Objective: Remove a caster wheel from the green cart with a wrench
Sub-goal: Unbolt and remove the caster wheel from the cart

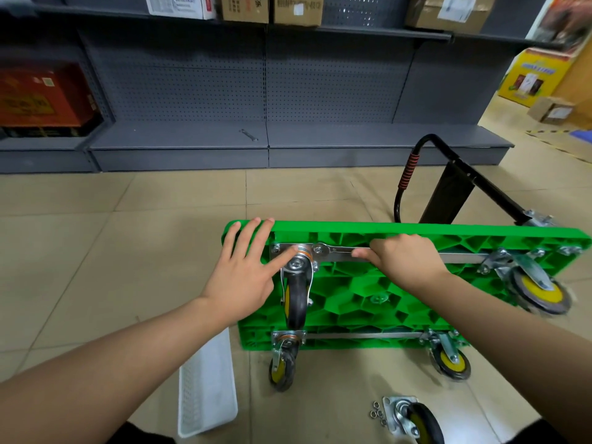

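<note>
The green cart (362,302) lies upside down on the floor, its ribbed underside facing me. My right hand (402,259) grips the handle of a silver wrench (336,250) whose head sits on a bolt of the upper-left caster's plate. That caster wheel (296,299) stands up from the plate, black with a yellow hub. My left hand (245,267) is spread flat over the cart's left corner, fingers straight, the thumb touching the caster's swivel top. Three other casters stay mounted on the cart.
A loose caster (413,418) and several washers or nuts (378,415) lie on the floor at bottom right. A white plastic tray (206,389) sits left of the cart. The black folded handle (448,184) lies behind. A second wrench (249,135) rests on the grey shelf.
</note>
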